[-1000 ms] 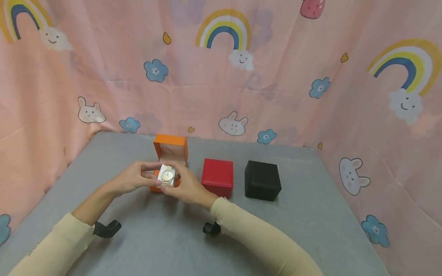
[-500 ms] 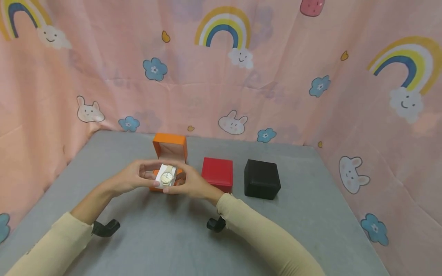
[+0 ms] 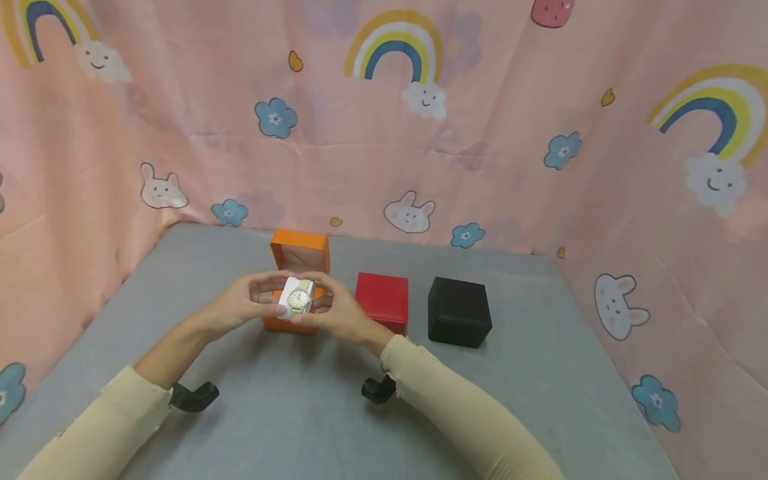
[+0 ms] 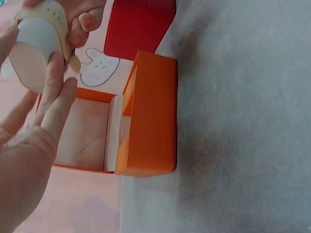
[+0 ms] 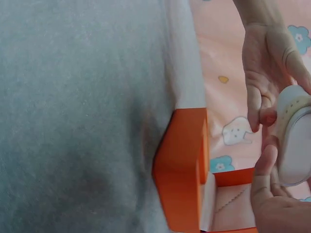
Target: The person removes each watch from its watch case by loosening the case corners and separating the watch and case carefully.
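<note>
1. Watch [image 3: 298, 298] on its white cushion [image 3: 289, 293] was held just above the open orange box [image 3: 298, 257], between both hands, its dial facing up toward the head camera.
2. Left hand [image 3: 245, 308] pinched the cushion from the left side, with the thumb near the front and the fingers curled over the far edge. The left wrist view showed the fingers [image 4: 57, 92] lying along the cushion's pale underside [image 4: 29, 65].
3. Right hand [image 3: 336, 313] pinched the cushion from the right, its fingers curved round the top; the right wrist view showed a fingertip [image 5: 267, 156] pressed against the cream strap [image 5: 287, 112].
4. Cream sleeves covered both forearms, and a black wrist mount [image 3: 193, 397] sat under each.
5. Orange box stood on the grey table [image 3: 540, 373] directly beneath the hands, its lid upright at the back and its pale lining [image 4: 85, 133] bare.
6. Just right of it sat a closed red box [image 3: 382, 300], and further right, slightly apart, a closed black box [image 3: 459, 312].
7. Behind the table hung a pink cloth [image 3: 510, 133] printed with rainbows, rabbits and blue flowers.
</note>
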Tool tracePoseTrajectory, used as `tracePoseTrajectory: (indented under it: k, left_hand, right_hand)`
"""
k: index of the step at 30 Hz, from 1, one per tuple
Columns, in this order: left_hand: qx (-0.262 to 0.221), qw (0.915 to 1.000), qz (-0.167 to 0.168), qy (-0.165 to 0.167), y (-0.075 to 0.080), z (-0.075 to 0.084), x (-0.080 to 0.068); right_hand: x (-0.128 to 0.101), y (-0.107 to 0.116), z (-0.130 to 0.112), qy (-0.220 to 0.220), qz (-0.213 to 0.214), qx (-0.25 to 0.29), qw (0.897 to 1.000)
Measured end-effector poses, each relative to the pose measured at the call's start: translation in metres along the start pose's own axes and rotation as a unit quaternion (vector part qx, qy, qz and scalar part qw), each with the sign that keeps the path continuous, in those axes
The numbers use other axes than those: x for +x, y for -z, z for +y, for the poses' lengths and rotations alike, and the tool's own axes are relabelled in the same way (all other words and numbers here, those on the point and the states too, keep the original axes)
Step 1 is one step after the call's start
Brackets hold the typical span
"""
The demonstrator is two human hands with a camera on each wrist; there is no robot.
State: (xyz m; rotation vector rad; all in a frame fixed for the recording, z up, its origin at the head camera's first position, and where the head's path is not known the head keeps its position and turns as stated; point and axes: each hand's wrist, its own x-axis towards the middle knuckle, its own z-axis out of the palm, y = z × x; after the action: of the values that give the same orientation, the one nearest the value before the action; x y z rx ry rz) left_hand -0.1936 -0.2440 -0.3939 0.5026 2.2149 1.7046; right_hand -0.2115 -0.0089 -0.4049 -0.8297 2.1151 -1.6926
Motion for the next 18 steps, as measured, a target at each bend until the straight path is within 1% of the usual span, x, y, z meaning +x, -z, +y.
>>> tracePoseTrajectory:
  k: [4, 9, 11, 14, 18]
  left_hand:
    - [0.004, 1.0000, 0.005, 0.004, -0.0031, 0.0036, 0.0009]
    - [0.023, 0.9997, 0.004, 0.007, -0.0051, 0.0061, 0.0048]
    - [0.027, 0.9996, 0.000, 0.008, -0.0055, 0.0056, 0.0062]
    - [0.025, 0.9997, -0.006, 0.005, -0.0051, 0.0034, 0.0064]
    - [0.015, 0.9998, -0.010, -0.002, -0.0050, 0.0026, 0.0057]
  right_hand:
    - [-0.0013, -0.0023, -0.0047, 0.016, 0.003, -0.021, 1.000]
    - [-0.0035, -0.0065, -0.0105, 0.026, 0.039, -0.076, 0.996]
    - [-0.0042, -0.0068, -0.0105, 0.023, 0.044, -0.090, 0.995]
    - [-0.0040, -0.0057, -0.0091, 0.025, 0.036, -0.098, 0.994]
    - [-0.0037, -0.0010, -0.0057, 0.031, 0.014, -0.077, 0.996]
